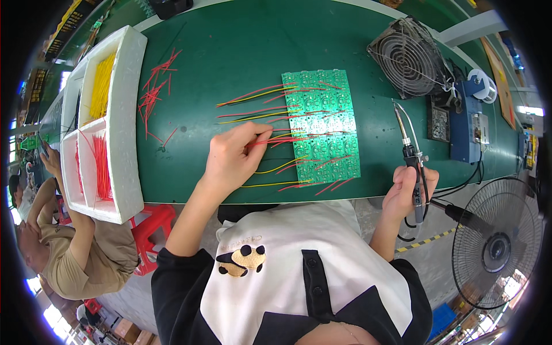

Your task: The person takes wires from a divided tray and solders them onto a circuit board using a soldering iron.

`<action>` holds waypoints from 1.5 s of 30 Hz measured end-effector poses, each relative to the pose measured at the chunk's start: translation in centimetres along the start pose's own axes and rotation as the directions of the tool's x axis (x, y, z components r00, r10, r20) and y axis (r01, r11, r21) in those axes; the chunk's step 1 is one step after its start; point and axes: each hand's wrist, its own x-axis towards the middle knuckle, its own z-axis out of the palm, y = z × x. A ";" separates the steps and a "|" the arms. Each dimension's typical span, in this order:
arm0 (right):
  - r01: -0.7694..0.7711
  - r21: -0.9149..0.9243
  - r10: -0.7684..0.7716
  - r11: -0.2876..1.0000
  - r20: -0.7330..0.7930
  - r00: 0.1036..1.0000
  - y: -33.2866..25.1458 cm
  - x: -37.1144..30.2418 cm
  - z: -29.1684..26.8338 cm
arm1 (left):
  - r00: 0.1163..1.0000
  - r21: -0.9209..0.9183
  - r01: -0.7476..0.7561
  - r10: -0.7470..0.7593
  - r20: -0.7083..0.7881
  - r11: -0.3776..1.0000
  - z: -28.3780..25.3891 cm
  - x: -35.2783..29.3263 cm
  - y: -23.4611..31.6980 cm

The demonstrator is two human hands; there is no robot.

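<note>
A green circuit board panel (329, 131) lies on the green table in front of me. Red and yellow wires (265, 118) stick out from its left side, and several short red wires lie over it. My left hand (233, 156) is at the panel's left edge, thumb and fingers pinched on a red wire (259, 142); the fingertips partly hide it. To the right of the panel, my right hand (407, 190) grips a soldering iron (409, 154) with a thin curved tube beside its tip. The iron points up and away, its tip apart from the board.
A white foam box (131, 115) at left holds yellow wires (102, 86) and red wires (101, 167). Loose red wires (152, 98) lie beside it. At right are a small fan (405, 60), a blue device (464, 129) and a standing fan (495, 250). A co-worker (86, 253) sits at left.
</note>
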 end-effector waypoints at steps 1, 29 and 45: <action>-0.008 0.020 0.009 1.000 -0.036 0.999 0.1 0.0 -0.2 | 0.999 0.005 -0.049 0.049 -0.021 0.999 0.1 0.0 0.0; -0.149 0.060 0.152 0.987 -0.050 0.987 0.4 -0.9 0.8 | 0.989 0.024 -0.092 0.089 0.116 0.995 -1.1 0.7 2.2; -0.262 0.073 0.231 0.962 0.286 0.930 -0.6 -2.9 1.1 | 0.982 -0.091 0.125 -0.110 0.153 0.988 0.8 0.9 0.1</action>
